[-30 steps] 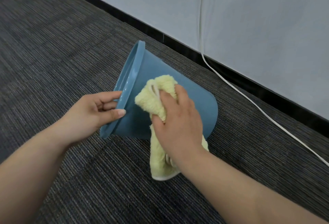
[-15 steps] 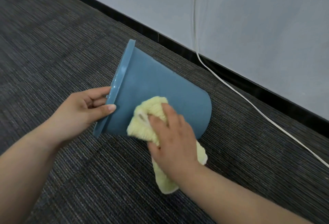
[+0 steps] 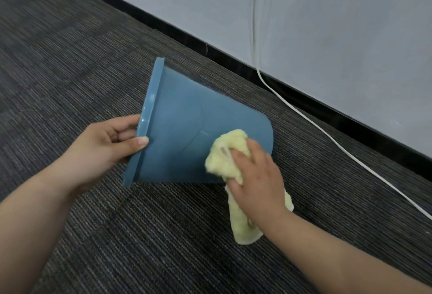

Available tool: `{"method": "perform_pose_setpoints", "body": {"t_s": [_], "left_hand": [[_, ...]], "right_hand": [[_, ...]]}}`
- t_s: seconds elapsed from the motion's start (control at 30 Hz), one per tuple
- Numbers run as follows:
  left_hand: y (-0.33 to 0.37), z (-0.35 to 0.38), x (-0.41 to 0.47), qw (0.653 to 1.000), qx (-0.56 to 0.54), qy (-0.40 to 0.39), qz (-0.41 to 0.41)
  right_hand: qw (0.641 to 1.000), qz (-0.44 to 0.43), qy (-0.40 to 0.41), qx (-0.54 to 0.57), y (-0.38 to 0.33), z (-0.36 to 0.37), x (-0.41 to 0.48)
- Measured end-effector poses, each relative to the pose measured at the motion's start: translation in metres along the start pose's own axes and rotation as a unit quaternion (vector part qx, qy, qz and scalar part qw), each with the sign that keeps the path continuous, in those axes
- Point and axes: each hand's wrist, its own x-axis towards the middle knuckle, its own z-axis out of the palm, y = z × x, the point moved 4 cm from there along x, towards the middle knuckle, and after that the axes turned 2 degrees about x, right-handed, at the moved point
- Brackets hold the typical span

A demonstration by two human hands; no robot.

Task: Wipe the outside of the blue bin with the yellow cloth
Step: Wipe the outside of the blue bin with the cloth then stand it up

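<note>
We are tipping the blue bin (image 3: 187,134) sideways, left hand (image 3: 105,144) pinching its rim to expose the wall; right hand (image 3: 254,176) is clutching the yellow cloth (image 3: 224,155) against it.

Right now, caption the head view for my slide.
The left hand grips the rim of the tipped blue bin while the right hand presses the yellow cloth against its outer wall.

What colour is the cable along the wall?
White: the cable shows clearly in the head view.
</note>
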Motion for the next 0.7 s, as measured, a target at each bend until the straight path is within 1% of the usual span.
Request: {"method": "perform_pose_setpoints", "body": {"t_s": [0.03,0.07,0.1,0.13,0.27,0.33,0.4,0.5,0.57,0.6,0.63,0.7], "left_hand": [[-0.001,0.0,0.0,1.0,-0.004,0.004,-0.002],[-0.001,-0.001,0.001,1.0,-0.005,0.009,-0.003],[-0.002,-0.001,0.001,1.0,-0.005,0.015,-0.003],[-0.002,-0.001,0.001,1.0,-0.004,0.021,-0.002],[-0.003,-0.002,0.001,0.999,0.001,0.036,0.0],[-0.005,-0.003,0.0,0.999,0.003,0.034,-0.004],[-0.006,-0.004,0.0,0.999,-0.002,0.032,-0.007],[-0.007,-0.005,0.0,0.999,-0.009,0.032,-0.011],[-0.006,-0.005,0.001,0.999,-0.008,0.034,-0.01],[-0.006,-0.005,0.002,0.999,-0.007,0.034,-0.009],[-0.006,-0.005,0.002,0.999,-0.006,0.035,-0.008],[-0.006,-0.007,0.002,0.999,-0.004,0.034,-0.01]], "right_hand": [[0.997,0.062,0.017,0.033,0.009,-0.002,0.004],[0.994,0.096,0.035,0.045,0.016,-0.002,0.006],[0.994,0.097,0.047,0.038,0.014,-0.001,0.006],[0.995,0.084,0.044,0.029,0.009,0.001,0.005],[0.999,-0.042,-0.008,0.0,-0.023,0.013,-0.009],[0.998,-0.056,-0.017,-0.009,-0.018,0.015,-0.009],[1.0,-0.019,0.007,-0.004,0.002,0.012,-0.004],[0.995,0.087,0.032,0.019,0.029,0.006,0.001],[0.99,0.123,0.056,0.026,0.032,0.007,0.002],[0.991,0.119,0.057,0.02,0.027,0.008,0.002],[0.994,0.097,0.05,0.015,0.02,0.01,0.001],[0.999,0.025,0.026,0.002,0.008,0.013,-0.003]]}}
